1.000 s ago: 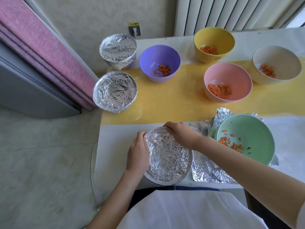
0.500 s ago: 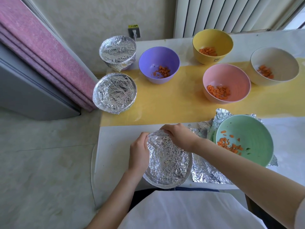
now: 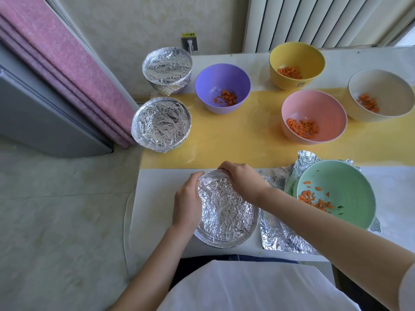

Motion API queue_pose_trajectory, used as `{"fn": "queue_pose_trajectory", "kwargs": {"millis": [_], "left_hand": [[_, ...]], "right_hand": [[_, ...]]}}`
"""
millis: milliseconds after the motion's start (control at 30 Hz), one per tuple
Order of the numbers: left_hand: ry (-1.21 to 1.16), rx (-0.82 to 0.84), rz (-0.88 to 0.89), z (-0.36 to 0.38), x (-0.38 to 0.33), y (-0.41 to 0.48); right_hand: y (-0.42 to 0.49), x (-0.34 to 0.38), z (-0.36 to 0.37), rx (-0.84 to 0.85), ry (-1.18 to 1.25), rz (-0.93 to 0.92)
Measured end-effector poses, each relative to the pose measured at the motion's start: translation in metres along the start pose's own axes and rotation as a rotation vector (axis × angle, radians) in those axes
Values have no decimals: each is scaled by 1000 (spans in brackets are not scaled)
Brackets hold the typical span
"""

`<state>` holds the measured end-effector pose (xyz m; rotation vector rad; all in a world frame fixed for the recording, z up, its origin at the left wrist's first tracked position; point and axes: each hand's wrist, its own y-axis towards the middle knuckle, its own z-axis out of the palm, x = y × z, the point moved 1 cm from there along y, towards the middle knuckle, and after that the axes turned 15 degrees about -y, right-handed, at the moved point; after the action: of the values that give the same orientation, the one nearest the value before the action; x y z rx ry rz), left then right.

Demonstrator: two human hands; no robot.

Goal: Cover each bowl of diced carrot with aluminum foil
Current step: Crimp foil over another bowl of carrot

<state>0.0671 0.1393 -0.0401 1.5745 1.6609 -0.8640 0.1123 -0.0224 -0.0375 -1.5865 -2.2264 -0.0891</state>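
Left hand curled round foil-wrapped bowl rim at 9 o'clock, right hand gripping it at 12. Green bowl at its 3 o'clock, uncovered, sitting on foil sheet.

Entry: I find one sign with text in view. A small yellow rectangular label sits on the cream wall, just above the white wall socket. It carries one row of black Chinese characters. I read the first two as 小心; the rest are too small to tell. The deep yellow round bowl bears a small printed mark low on its outer wall, unreadable.
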Motion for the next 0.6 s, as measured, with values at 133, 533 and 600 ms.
{"fn": "queue_pose_trajectory", "kwargs": {"millis": [133, 533, 600], "left_hand": [[32, -143, -30, -15, 8, 4], [5, -488, -274, -66, 42, 16], [4, -486, -290, -66, 46, 16]], "right_hand": [[9, 4, -10, -11, 58, -78], [32, -22, 22, 276, -239, 207], [31, -23, 26, 293, -267, 192]]}}
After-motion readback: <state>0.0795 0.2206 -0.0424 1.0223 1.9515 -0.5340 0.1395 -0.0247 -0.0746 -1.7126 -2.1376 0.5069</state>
